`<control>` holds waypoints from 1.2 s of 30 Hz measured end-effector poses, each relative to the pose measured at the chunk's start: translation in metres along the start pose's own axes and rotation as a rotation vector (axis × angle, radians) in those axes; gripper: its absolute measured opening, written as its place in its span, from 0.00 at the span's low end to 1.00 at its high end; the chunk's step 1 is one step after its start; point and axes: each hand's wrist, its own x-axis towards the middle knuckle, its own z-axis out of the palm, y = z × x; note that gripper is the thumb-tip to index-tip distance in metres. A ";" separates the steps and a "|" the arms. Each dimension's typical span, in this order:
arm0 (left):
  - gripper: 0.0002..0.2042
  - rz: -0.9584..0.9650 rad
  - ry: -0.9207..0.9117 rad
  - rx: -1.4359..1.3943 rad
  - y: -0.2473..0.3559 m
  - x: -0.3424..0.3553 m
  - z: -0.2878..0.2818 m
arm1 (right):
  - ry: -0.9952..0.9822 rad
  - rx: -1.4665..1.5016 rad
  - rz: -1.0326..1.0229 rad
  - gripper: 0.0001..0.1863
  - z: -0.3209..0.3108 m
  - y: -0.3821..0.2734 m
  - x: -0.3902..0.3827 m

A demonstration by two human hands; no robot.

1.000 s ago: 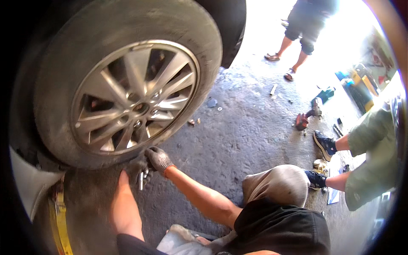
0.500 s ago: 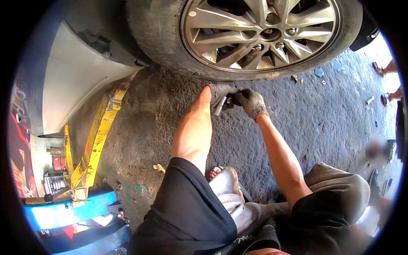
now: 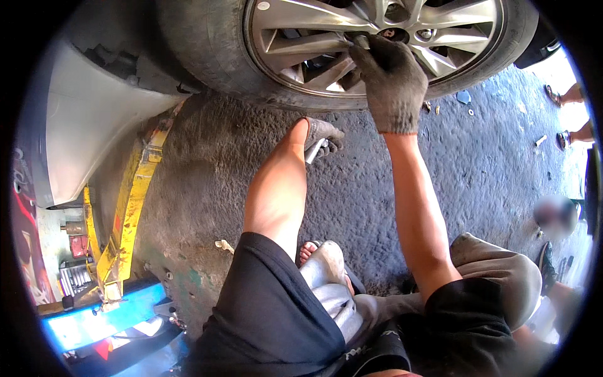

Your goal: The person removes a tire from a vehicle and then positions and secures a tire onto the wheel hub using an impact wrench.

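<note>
A silver alloy wheel (image 3: 301,22) in a black tyre (image 3: 207,56) spans the top of the view. My right hand (image 3: 392,88), in a grey knit glove, reaches up to the lug holes left of the hub, fingers bent together; whatever is between them is hidden. Below the tyre, my gloved left hand (image 3: 326,135) is closed round a shiny metal socket (image 3: 314,152), along with small dark pieces too indistinct to name.
At left are a car body panel (image 3: 81,113), a yellow steel jack arm (image 3: 129,213) and a blue-topped unit (image 3: 94,320). Small scraps (image 3: 224,245) and loose parts (image 3: 465,97) lie on the dark floor. Other people's sandalled feet (image 3: 562,138) stand at right.
My right hand has risen from beside my left hand to the wheel's centre. The left hand stays low with the socket. The view has swung round since a second ago.
</note>
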 end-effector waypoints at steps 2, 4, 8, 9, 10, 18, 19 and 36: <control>0.14 0.002 0.016 0.017 0.000 0.000 -0.001 | -0.006 -0.210 -0.088 0.20 0.005 0.007 0.010; 0.15 -0.024 0.053 0.022 -0.007 0.004 -0.010 | 0.039 -0.191 -0.092 0.19 0.009 0.010 0.013; 0.15 -0.133 -0.016 0.026 -0.021 0.014 -0.022 | 0.152 -0.154 -0.180 0.12 0.018 0.014 0.015; 0.15 -0.123 0.000 0.087 -0.022 0.015 -0.019 | 0.159 -0.172 -0.198 0.11 0.018 0.015 0.014; 0.15 -0.112 0.015 0.148 -0.023 0.016 -0.015 | 0.167 -0.191 -0.216 0.11 0.017 0.016 0.014; 0.14 -0.116 0.077 0.348 -0.041 0.028 -0.025 | 0.097 -0.334 -0.073 0.24 0.021 0.015 0.018; 0.13 -0.131 0.088 0.391 -0.037 0.026 -0.025 | 0.112 -0.320 -0.101 0.22 0.023 0.015 0.018; 0.15 -0.102 0.064 0.354 -0.041 0.041 -0.031 | 0.108 -0.463 -0.180 0.22 0.026 0.004 0.015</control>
